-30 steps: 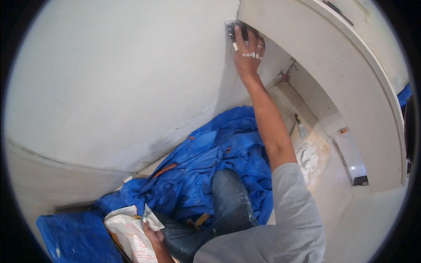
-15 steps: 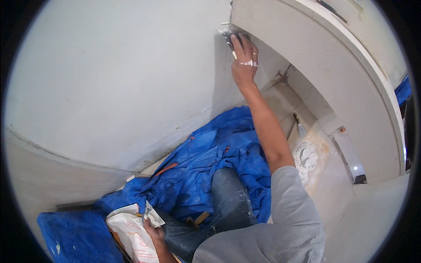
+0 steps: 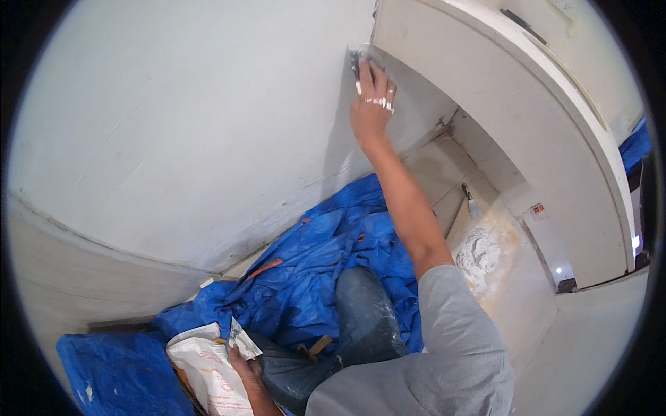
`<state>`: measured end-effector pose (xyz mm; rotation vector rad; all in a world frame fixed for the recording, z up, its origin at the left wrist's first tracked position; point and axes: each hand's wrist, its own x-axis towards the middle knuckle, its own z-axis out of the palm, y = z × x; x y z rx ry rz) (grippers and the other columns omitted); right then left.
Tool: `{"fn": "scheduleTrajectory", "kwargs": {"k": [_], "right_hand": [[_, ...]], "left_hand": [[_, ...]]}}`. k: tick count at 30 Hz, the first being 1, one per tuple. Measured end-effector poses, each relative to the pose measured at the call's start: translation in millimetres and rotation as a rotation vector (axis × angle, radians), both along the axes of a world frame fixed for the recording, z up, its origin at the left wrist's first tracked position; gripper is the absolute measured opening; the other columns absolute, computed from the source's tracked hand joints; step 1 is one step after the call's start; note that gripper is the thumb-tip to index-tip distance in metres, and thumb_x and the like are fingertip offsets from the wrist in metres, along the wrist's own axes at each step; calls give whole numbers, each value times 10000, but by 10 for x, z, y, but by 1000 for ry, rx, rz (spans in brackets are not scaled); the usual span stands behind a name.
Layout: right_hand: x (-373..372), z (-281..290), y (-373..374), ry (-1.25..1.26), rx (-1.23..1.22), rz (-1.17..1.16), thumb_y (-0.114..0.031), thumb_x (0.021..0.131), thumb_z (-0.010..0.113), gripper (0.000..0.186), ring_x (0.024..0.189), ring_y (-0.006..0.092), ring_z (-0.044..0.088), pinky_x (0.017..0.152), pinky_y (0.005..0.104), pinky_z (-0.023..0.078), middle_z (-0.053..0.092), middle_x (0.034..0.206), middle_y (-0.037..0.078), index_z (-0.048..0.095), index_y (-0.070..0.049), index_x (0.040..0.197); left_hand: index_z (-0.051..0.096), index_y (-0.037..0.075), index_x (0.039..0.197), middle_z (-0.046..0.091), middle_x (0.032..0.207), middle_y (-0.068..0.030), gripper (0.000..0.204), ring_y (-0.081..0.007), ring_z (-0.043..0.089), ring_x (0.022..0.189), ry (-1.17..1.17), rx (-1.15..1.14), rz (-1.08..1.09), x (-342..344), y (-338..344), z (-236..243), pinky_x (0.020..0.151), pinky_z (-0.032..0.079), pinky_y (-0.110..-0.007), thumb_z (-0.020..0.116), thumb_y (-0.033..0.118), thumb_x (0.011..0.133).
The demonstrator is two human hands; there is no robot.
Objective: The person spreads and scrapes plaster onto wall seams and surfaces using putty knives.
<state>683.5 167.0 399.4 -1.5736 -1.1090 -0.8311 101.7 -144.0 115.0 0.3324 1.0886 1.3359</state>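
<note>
My right hand (image 3: 372,114) reaches far out with the arm stretched. Its fingers press a putty knife (image 3: 356,61) against the pale wall (image 3: 201,132), right beside the end of the white overhanging panel (image 3: 479,76). White paste streaks the knuckles, and the hand hides part of the blade. Low down, my left hand (image 3: 243,367) is closed around a second flat filling blade (image 3: 243,341) smeared with white and grey filler. That blade is held tilted above my leg, next to a white printed bag (image 3: 208,371).
A crumpled blue tarp (image 3: 312,243) covers the floor under my legs. To the right lie a heap of white powder (image 3: 480,256) and a tool with a pale handle (image 3: 472,202). Another blue sheet (image 3: 121,374) covers something at lower left.
My right hand has slid left along the wall with the putty knife, away from the panel's end. The view has shifted slightly. My left hand stays in place with its blade.
</note>
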Motion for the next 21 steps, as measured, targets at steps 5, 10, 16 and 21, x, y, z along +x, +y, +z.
{"fn": "scheduleTrajectory", "kwargs": {"k": [5, 10, 16, 21], "right_hand": [[-46, -33, -370, 87, -79, 179, 31, 844, 570, 513, 1104, 383, 561, 946, 485, 484, 544, 1308, 137, 547, -75, 1345], [-305, 527, -380, 159, 32, 139, -13, 896, 548, 392, 1042, 397, 600, 876, 486, 509, 567, 1184, 187, 546, -32, 1288], [-258, 835, -211, 137, -24, -42, -64, 902, 575, 361, 1037, 386, 602, 845, 490, 527, 564, 1141, 189, 547, -13, 1258], [-237, 1024, -68, 78, -46, -139, -79, 904, 573, 358, 1063, 374, 591, 859, 493, 528, 560, 1139, 183, 542, -4, 1253]], "left_hand": [[494, 72, 1357, 622, 1244, -84, 414, -239, 639, 1087, 20, 13, 10, 90, 18, 74, 915, 533, -380, 439, 176, 961], [519, 72, 1300, 637, 1182, -78, 359, -231, 650, 1037, -24, 33, 31, -27, -8, -33, 878, 551, -376, 440, 151, 959], [516, 62, 1297, 640, 1184, -84, 356, -239, 656, 1033, -87, 30, 66, 29, -6, 31, 881, 554, -376, 434, 151, 962], [503, 60, 1323, 634, 1216, -92, 383, -232, 649, 1074, -139, 45, 42, -89, -36, -84, 901, 548, -365, 456, 164, 958]]}}
